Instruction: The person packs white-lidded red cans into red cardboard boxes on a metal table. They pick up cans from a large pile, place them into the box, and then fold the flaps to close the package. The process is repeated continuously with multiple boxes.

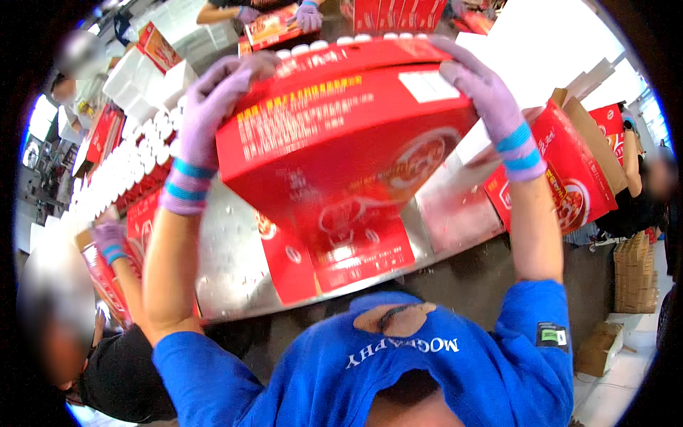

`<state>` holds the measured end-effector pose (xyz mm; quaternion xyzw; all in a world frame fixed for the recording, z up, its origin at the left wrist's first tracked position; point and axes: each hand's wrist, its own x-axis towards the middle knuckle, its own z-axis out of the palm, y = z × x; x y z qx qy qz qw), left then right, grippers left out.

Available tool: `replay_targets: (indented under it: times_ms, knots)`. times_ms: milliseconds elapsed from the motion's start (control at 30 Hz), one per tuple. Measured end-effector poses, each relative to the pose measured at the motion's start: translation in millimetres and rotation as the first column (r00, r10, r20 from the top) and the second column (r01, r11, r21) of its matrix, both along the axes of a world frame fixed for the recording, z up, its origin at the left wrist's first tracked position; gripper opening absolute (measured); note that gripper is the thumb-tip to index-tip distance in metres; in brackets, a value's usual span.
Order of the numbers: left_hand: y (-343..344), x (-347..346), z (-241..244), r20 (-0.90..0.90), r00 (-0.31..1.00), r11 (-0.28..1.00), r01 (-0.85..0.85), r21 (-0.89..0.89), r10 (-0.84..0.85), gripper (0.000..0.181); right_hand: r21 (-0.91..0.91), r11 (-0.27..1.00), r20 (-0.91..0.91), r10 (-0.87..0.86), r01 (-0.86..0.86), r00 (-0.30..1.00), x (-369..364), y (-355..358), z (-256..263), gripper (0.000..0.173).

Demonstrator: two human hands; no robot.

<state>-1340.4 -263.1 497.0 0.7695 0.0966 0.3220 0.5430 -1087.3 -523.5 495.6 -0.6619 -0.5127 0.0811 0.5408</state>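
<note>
A large red printed carton (341,139), slightly blurred, is tilted between my two hands above the table. My left hand (216,101), in a lilac glove with blue bands at the wrist, grips its upper left corner. On the upper right corner is my right hand (483,96), gloved the same way, with fingers over the top edge. A white label (428,86) and lines of print cover the face towards me. Under the carton, red printed cardboard (368,267) rests on the metal tabletop (235,267); how it relates to the carton I cannot tell.
Many white-capped containers (144,144) stand in rows at the left. White foam boxes (136,85) sit behind them. An open red carton (571,165) is at the right table edge. Co-workers' gloved hands show at left (109,237) and top (307,17). Stacked cardboard (635,272) stands right.
</note>
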Motion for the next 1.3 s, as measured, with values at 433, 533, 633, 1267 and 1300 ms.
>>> replay_targets:
  times_ms: [433,533,633,1267,1300]
  knots:
    - [-139,-102,-95,-0.231,0.962,0.916,-0.045,0.399,0.147,0.101,-0.261,0.957,-0.174,-0.174,0.125,0.969,-61,-89,-57,0.044]
    - [-181,-155,-200,-0.305,0.947,0.804,0.106,0.585,0.097,0.055,-0.513,0.853,-0.412,-0.142,-0.100,0.900,-77,-122,-156,0.031]
    - [-193,-197,-276,-0.463,0.882,0.758,0.244,0.604,0.085,0.049,-0.828,0.310,-0.349,0.367,-0.467,0.862,-71,-103,-167,0.028]
    - [64,4,-194,-0.613,0.507,0.512,0.341,0.789,0.606,0.071,-0.625,0.663,0.549,0.749,-0.412,0.371,23,177,-178,0.036]
    - [70,7,-201,-0.746,0.310,0.593,0.460,0.660,0.589,0.077,-0.432,0.829,0.747,0.550,-0.356,0.374,35,175,-187,0.052]
